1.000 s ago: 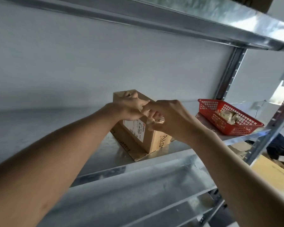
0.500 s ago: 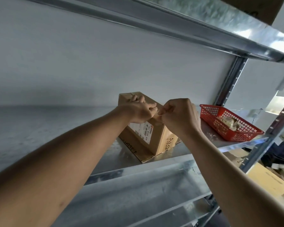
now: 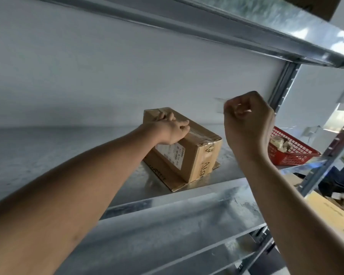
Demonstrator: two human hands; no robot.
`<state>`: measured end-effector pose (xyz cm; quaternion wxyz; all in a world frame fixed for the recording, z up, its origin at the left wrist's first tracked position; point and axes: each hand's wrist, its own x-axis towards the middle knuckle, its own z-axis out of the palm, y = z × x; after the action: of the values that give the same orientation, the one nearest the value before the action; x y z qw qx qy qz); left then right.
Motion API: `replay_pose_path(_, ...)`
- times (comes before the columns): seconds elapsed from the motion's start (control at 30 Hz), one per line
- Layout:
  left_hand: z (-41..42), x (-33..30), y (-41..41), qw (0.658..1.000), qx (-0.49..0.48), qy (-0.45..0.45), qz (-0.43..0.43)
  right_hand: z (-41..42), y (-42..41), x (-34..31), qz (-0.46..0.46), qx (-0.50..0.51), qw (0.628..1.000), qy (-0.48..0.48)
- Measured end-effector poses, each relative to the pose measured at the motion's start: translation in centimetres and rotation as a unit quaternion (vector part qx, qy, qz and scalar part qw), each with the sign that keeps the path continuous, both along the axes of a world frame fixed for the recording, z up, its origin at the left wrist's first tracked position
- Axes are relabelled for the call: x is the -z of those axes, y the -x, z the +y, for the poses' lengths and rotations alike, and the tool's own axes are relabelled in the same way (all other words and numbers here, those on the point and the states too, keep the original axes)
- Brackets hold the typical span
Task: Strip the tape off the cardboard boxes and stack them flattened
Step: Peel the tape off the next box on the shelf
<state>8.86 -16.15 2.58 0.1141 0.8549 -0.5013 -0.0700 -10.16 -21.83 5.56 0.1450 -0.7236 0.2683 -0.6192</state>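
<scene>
Cardboard is sitting mid-shelf: the box [image 3: 187, 147] is resting on a flattened sheet of cardboard [image 3: 177, 181], which is lying on the metal shelf [image 3: 68, 155] against the grey wall. Over the box top the left hand [image 3: 168, 129] is pressing down, its fingers [image 3: 164, 117] curled onto the lid and bracing the box, roughly where it was half a second ago.

Moving rightward, the change is plain. Half a second ago both hands were meeting at the near top edge of the box, picking at the seam; now the right hand [image 3: 246, 124] is lifting well clear of the box, up and to the right, with its fingers [image 3: 240, 111] curled tight and pinching something pale and thin. A faint, blurred strip of clear tape [image 3: 219, 105] is trailing leftward from that pinch. Whether its far end is hanging free or joined to the box, I cannot tell. Tape is remaining on the box's near corner and along its top seam.

My reading is that the peel is under way on this box but not finished, so flattening and stacking are yet to come.

Farther right, a red basket [image 3: 298, 155] holding pale crumpled scraps is standing on the same shelf, well apart from the box.
</scene>
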Motion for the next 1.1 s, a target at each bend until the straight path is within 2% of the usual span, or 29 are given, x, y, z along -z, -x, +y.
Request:
replay_pose_path(0.1,0.0,0.2,-0.1,1.0,0.006,0.007,-0.004,-1.5,0.8,-0.4,0.104,-0.08,0.986,-0.1)
replay_pose_path(0.17,-0.1,0.5,-0.4,1.0,0.009,0.015,-0.001,-2.0,0.8,0.4,0.155,-0.117,0.975,-0.111)
replay_pose_path(0.27,-0.1,0.9,-0.7,0.999,0.013,0.031,0.018,-2.7,0.6,1.3,0.203,-0.146,0.965,-0.084)
replay_pose_path(0.37,-0.2,1.1,-0.8,0.999,0.018,0.036,0.012,-3.5,-0.1,2.3,0.274,-0.138,0.952,-0.014)
replay_pose_path(0.5,-0.3,0.9,-0.6,0.999,0.011,0.039,0.013,-4.7,-0.5,3.4,0.35,-0.13,0.928,0.005)
replay_pose_path(0.77,0.0,0.7,-0.4,0.999,0.012,0.043,0.022,-7.6,-0.1,1.8,0.45,-0.237,0.86,-0.034)
replay_pose_path(0.97,-0.3,1.0,-0.8,0.998,0.009,0.053,0.018,-8.1,1.0,0.0,0.546,-0.302,0.78,-0.048)
replay_pose_path(1.03,-0.2,1.1,-0.7,0.998,0.008,0.057,0.024,-7.9,1.1,0.1,0.539,-0.28,0.795,-0.015)
replay_pose_path(1.1,-0.2,1.0,-0.6,0.998,0.008,0.054,0.02,-7.4,1.0,0.3,0.496,-0.239,0.833,0.051)
